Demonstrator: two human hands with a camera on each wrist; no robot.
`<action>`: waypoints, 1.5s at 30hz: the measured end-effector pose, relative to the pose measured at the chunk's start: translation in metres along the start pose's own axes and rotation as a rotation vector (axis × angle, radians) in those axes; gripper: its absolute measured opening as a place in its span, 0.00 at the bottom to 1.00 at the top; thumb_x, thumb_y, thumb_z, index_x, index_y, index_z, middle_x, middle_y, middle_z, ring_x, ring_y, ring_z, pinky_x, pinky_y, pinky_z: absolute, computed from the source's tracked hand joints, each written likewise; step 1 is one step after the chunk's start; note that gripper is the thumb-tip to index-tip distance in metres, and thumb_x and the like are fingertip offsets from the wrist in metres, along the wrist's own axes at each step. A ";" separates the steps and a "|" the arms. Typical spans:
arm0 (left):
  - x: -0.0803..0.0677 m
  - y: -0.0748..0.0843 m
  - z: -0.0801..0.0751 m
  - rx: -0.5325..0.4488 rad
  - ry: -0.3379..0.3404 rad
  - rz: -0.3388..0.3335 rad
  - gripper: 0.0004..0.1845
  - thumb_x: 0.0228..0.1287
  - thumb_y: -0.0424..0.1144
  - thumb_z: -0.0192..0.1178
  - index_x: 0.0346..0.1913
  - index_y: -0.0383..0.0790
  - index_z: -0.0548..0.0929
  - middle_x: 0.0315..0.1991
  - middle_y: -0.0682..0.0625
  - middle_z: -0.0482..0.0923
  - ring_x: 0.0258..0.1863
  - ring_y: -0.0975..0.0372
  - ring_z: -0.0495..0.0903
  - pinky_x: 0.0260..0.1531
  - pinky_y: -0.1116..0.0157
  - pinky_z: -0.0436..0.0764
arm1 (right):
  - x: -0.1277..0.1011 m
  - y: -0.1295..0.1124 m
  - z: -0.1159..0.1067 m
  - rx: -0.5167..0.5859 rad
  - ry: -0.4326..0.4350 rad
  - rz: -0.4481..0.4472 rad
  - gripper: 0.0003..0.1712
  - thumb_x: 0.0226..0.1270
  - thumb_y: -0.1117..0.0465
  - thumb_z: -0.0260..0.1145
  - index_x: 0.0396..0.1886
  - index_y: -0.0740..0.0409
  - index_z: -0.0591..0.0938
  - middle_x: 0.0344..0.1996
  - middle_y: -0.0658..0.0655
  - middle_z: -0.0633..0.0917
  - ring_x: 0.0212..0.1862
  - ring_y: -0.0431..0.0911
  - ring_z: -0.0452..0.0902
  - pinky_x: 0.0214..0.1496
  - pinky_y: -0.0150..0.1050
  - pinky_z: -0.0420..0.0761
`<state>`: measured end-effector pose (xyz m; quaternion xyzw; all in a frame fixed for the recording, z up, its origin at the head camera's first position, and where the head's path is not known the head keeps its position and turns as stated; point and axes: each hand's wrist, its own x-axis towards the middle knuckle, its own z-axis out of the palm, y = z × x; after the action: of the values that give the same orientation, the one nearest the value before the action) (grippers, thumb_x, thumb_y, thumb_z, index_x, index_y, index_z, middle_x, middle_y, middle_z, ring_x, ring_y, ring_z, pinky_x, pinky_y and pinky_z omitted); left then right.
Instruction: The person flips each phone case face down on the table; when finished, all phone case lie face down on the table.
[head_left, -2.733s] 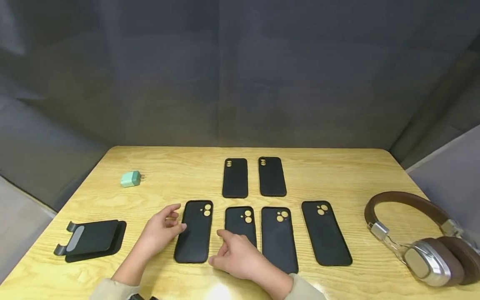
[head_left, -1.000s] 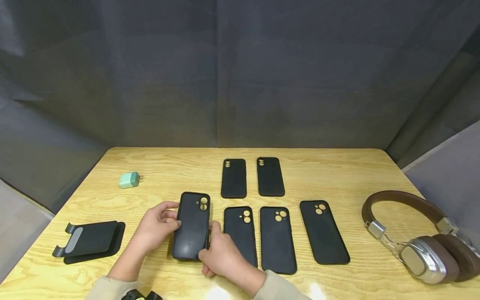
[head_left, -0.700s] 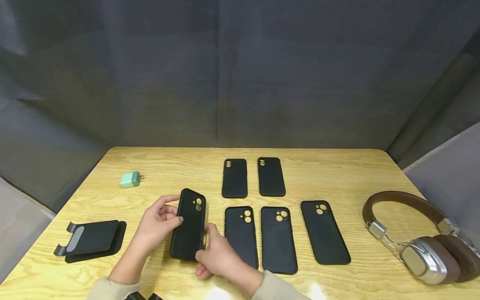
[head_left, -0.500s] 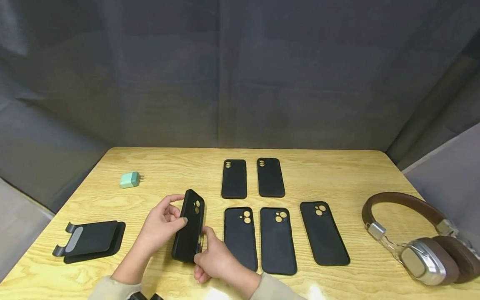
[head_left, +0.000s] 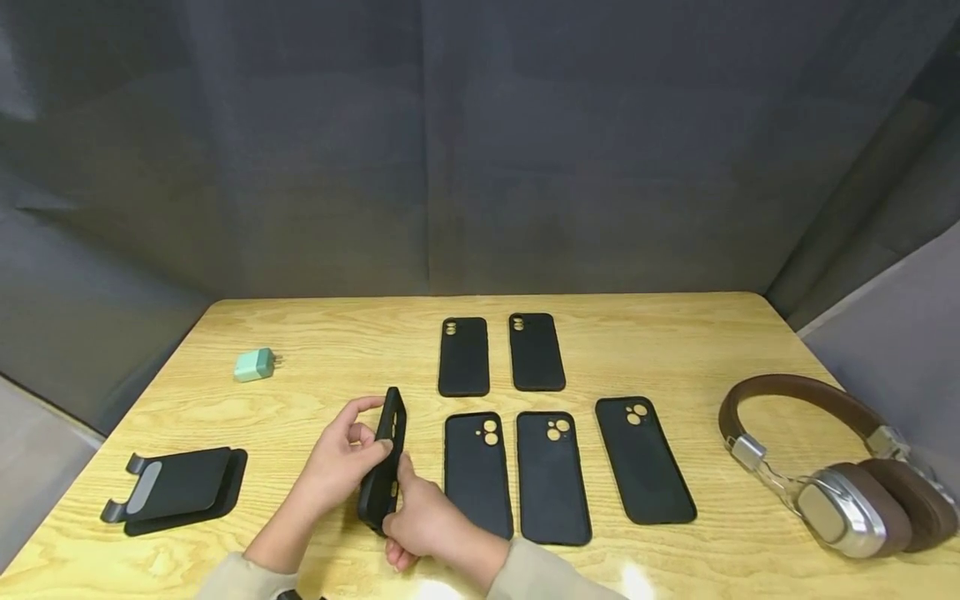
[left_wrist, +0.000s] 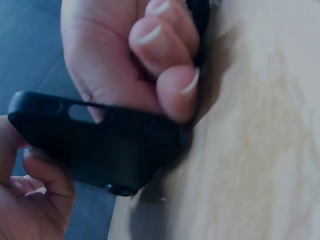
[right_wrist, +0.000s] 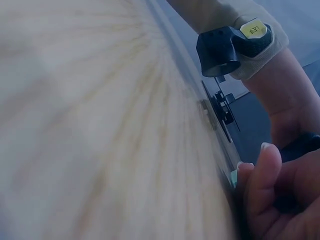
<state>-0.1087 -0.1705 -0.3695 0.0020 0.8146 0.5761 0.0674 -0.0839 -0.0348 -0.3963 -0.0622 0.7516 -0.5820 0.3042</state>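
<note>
Both hands hold one black phone case (head_left: pixel 385 463) just above the wooden table (head_left: pixel 675 342), turned nearly edge-on to the head view. My left hand (head_left: pixel 372 429) grips its upper left side with thumb and fingers. My right hand (head_left: pixel 402 500) grips its lower end from the right. In the left wrist view the case (left_wrist: pixel 100 145) shows its long edge, with curled fingers (left_wrist: pixel 165 65) wrapped over it. The right wrist view shows my right hand's fingers (right_wrist: pixel 265 200) at the bottom right and a dark sliver of the case (right_wrist: pixel 300 144).
Two black cases (head_left: pixel 463 357) (head_left: pixel 536 352) lie in a back row and three more (head_left: pixel 477 473) (head_left: pixel 552 475) (head_left: pixel 645 460) in front, beside the hands. Brown and silver headphones (head_left: pixel 832 467) lie far right. A green charger (head_left: pixel 253 365) and a black phone stand (head_left: pixel 176 493) lie left.
The leftmost front case lay flat with my hands beside it. Both hands picked it up and have rolled it from face-up onto its edge.
</note>
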 end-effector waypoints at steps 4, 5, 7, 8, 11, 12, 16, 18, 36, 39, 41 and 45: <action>0.000 0.001 0.005 -0.016 0.010 -0.001 0.29 0.57 0.29 0.58 0.63 0.44 0.66 0.22 0.50 0.66 0.10 0.66 0.62 0.10 0.71 0.65 | 0.000 0.001 -0.001 0.033 -0.015 0.002 0.44 0.61 0.75 0.53 0.73 0.64 0.42 0.08 0.56 0.75 0.08 0.41 0.69 0.13 0.35 0.75; -0.001 0.001 0.006 -0.017 0.015 -0.003 0.29 0.57 0.29 0.58 0.63 0.44 0.67 0.22 0.50 0.66 0.10 0.66 0.62 0.10 0.71 0.64 | -0.001 0.001 -0.002 0.053 -0.016 0.000 0.43 0.62 0.74 0.52 0.73 0.64 0.42 0.08 0.56 0.75 0.09 0.41 0.69 0.13 0.35 0.75; -0.001 0.000 0.007 -0.014 0.025 -0.009 0.29 0.57 0.29 0.58 0.63 0.45 0.67 0.22 0.50 0.66 0.10 0.66 0.61 0.10 0.71 0.64 | -0.004 0.002 -0.002 0.108 -0.014 -0.010 0.43 0.61 0.74 0.51 0.72 0.65 0.43 0.10 0.55 0.75 0.10 0.41 0.69 0.14 0.34 0.75; -0.001 0.000 0.007 -0.011 0.029 -0.011 0.29 0.57 0.29 0.58 0.62 0.46 0.67 0.22 0.50 0.66 0.11 0.66 0.62 0.10 0.71 0.64 | -0.007 0.002 -0.003 0.138 -0.007 -0.016 0.43 0.59 0.74 0.52 0.72 0.65 0.45 0.11 0.55 0.75 0.11 0.41 0.70 0.15 0.33 0.75; -0.001 0.000 0.008 -0.015 0.037 -0.017 0.29 0.57 0.29 0.58 0.62 0.46 0.67 0.22 0.50 0.66 0.11 0.66 0.62 0.10 0.72 0.64 | -0.014 0.002 -0.005 0.250 0.019 -0.053 0.44 0.49 0.75 0.54 0.69 0.66 0.52 0.16 0.54 0.76 0.15 0.41 0.71 0.19 0.32 0.74; -0.002 -0.001 0.008 -0.021 0.042 -0.020 0.29 0.57 0.29 0.58 0.62 0.47 0.67 0.23 0.50 0.65 0.11 0.66 0.63 0.10 0.71 0.65 | -0.016 0.001 -0.005 0.288 0.030 -0.064 0.44 0.46 0.75 0.55 0.68 0.65 0.55 0.18 0.54 0.76 0.17 0.41 0.71 0.22 0.32 0.75; -0.002 -0.004 0.009 -0.050 0.055 -0.024 0.29 0.58 0.29 0.57 0.62 0.48 0.67 0.23 0.49 0.66 0.13 0.66 0.65 0.11 0.71 0.68 | -0.022 0.000 -0.008 0.378 0.074 -0.096 0.37 0.43 0.73 0.63 0.59 0.61 0.64 0.27 0.54 0.75 0.26 0.43 0.72 0.30 0.33 0.73; -0.002 -0.006 0.010 -0.072 0.062 -0.024 0.28 0.59 0.29 0.57 0.63 0.49 0.67 0.23 0.49 0.66 0.14 0.66 0.66 0.11 0.71 0.69 | -0.023 0.000 -0.008 0.391 0.095 -0.112 0.34 0.44 0.71 0.67 0.55 0.61 0.66 0.31 0.55 0.74 0.29 0.43 0.72 0.32 0.33 0.73; -0.004 -0.010 0.018 -0.133 0.079 0.015 0.25 0.59 0.31 0.59 0.60 0.46 0.70 0.24 0.50 0.68 0.18 0.65 0.68 0.20 0.71 0.69 | -0.017 0.012 0.004 0.434 0.102 -0.314 0.19 0.51 0.70 0.68 0.42 0.61 0.70 0.31 0.51 0.72 0.31 0.40 0.68 0.34 0.27 0.71; -0.006 -0.008 0.018 -0.154 0.081 -0.012 0.23 0.60 0.33 0.59 0.59 0.46 0.71 0.25 0.49 0.69 0.19 0.65 0.69 0.21 0.71 0.70 | -0.017 0.012 0.004 0.437 0.095 -0.329 0.20 0.51 0.71 0.67 0.42 0.61 0.69 0.30 0.50 0.71 0.30 0.39 0.67 0.33 0.26 0.70; -0.008 -0.008 0.018 -0.165 0.081 -0.033 0.21 0.62 0.36 0.59 0.58 0.46 0.72 0.26 0.49 0.70 0.20 0.65 0.69 0.20 0.71 0.70 | -0.018 0.011 0.004 0.442 0.092 -0.329 0.20 0.51 0.71 0.67 0.42 0.61 0.69 0.29 0.50 0.71 0.29 0.39 0.67 0.32 0.25 0.70; -0.010 -0.008 0.017 -0.203 0.106 -0.069 0.18 0.65 0.38 0.54 0.57 0.42 0.72 0.27 0.49 0.72 0.20 0.64 0.71 0.19 0.71 0.72 | -0.020 0.009 0.003 0.468 0.095 -0.322 0.20 0.52 0.71 0.68 0.41 0.61 0.69 0.27 0.50 0.72 0.28 0.37 0.68 0.30 0.25 0.70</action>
<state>-0.0966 -0.1584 -0.3813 -0.0632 0.7541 0.6522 0.0437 -0.0638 -0.0261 -0.3977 -0.0816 0.5908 -0.7826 0.1784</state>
